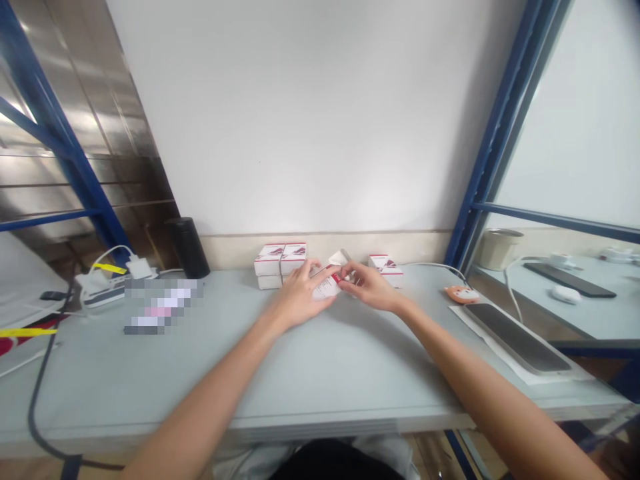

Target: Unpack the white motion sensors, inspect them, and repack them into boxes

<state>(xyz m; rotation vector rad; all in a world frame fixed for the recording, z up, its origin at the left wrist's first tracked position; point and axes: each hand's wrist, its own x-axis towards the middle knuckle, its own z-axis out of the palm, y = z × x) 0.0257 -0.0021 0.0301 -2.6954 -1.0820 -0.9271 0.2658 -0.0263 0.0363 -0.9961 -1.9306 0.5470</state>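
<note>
A small white and red cardboard box (326, 289) is between my hands over the table, a raised pale flap at its top. My left hand (299, 295) is closed around its left side, thumb along the near edge and fingers over the top. At the right end, my right hand (373, 285) pinches at the box near the flap; its exact fingertip hold is hard to make out. Just left of my left hand stands a bundle of similar boxes (270, 265), stacked with a dark band round them. Partly behind my right hand sits another such box (385, 263).
The grey table (350, 373) meets a white wall panel. On the left are a black cylinder (190, 248), a power strip (107, 288) and a blurred-out item (163, 307). A dark phone-like slab (517, 337) and an orange object (461, 294) lie right, beside blue frame posts.
</note>
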